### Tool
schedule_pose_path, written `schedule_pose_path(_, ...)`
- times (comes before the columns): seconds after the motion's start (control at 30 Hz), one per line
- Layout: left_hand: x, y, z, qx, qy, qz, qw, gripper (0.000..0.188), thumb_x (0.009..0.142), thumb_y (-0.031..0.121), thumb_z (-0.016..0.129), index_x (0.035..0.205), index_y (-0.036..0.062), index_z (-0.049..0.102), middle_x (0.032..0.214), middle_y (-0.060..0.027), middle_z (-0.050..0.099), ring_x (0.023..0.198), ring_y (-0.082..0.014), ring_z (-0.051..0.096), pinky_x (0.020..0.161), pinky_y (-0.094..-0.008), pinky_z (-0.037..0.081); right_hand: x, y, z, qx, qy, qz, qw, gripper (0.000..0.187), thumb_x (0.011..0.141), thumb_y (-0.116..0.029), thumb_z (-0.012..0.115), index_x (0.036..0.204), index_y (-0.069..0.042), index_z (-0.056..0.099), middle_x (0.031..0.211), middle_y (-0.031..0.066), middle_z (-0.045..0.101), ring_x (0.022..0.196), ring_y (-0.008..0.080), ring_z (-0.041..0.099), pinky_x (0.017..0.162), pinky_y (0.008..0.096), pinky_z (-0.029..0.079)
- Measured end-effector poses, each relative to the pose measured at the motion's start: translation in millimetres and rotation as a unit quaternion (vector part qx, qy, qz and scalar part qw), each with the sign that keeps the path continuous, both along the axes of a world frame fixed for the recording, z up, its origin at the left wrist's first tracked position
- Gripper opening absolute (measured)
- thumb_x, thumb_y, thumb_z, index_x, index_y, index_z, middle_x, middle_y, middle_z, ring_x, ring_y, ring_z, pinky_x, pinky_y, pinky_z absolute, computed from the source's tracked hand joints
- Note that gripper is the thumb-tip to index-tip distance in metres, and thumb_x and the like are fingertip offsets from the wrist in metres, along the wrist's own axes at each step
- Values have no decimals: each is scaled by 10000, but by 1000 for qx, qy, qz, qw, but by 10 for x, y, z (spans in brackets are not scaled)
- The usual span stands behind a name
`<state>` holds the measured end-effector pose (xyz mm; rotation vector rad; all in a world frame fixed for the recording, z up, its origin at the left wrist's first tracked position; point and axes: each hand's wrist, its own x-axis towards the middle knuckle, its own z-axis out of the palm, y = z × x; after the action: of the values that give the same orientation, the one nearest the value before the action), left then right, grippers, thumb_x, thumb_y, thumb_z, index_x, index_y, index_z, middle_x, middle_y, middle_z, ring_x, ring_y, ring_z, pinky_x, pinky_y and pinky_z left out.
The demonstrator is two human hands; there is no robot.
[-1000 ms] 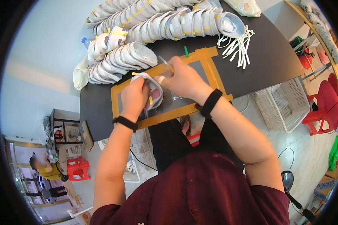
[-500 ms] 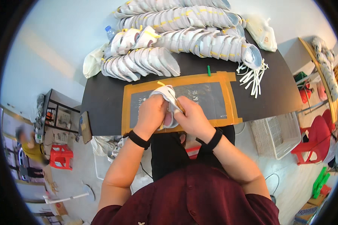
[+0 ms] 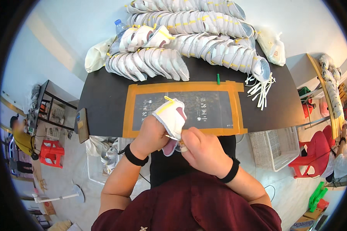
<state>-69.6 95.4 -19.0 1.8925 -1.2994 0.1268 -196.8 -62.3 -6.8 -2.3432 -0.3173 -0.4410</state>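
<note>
- Since half a second ago, your hands and the shoe upper (image 3: pixel 173 118) have come down toward your lap, and the upper has turned so its white outer face shows.
- Your left hand (image 3: pixel 152 134) is closed around the upper's left side; its fingertips are hidden behind the material.
- Your right hand (image 3: pixel 206 150) is at the upper's lower right edge, fingers curled in. The tips are covered, so I can't tell whether they are pinching the edge or some small item.
- The upper sits in front of the near border of the taped panel (image 3: pixel 235 102), yellow tab (image 3: pixel 169 99) upward, pinkish lining (image 3: pixel 170 148) showing below your left hand.
- Its lower part hangs beyond the edge of the table (image 3: pixel 100 106), so if your left grip loosened, it could drop into your lap.
- Pulling hard with the right while the left holds might stretch or crease the soft edge.
- Your fingers crowd that edge; a slip there could knock them together.
</note>
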Motion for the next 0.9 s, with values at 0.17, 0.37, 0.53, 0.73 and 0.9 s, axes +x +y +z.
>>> schedule_pose_path(0.17,-194,74,57,-129,566,-62,812,293,899,154,660,1160,30,613,975,-44,656,849,-113,616,724,-278,514,1,-83,-103,247,-53,94,963,214,872,-153,662,1050,-51,599,943,114,611,789,284,632,712,359,521)
schedule_pose_path(0.37,-310,111,-252,-139,656,-50,740,403,951,181,575,1320,26,525,1027,-63,647,891,-150,634,747,-263,514,84,-9,-140,475,126,-13,871,105,919,-104,651,1002,-49,621,913,14,610,825,104,566,792,261,465)
schedule_pose_path(0.53,-341,114,-188,-132,687,-57,713,418,937,170,591,1324,30,521,1065,-55,648,914,-134,635,758,-269,520,92,-52,-166,552,235,2,800,105,937,-136,647,929,-54,583,815,-46,556,738,41,487,679,219,438)
schedule_pose_path(0.73,-370,253,-197,-102,687,-60,717,311,926,119,598,1223,31,566,1090,-48,643,938,-130,633,792,-279,518,69,-126,-271,595,269,31,757,148,979,-234,588,951,-91,561,698,-86,424,576,12,325,510,187,295)
schedule_pose_path(0.9,-499,270,-173,-194,603,-42,773,247,944,204,578,1101,14,593,1063,-73,644,936,-157,628,825,-318,503,63,-178,-444,733,228,157,621,168,997,-239,544,1052,-80,547,656,-88,394,525,16,305,491,193,273)
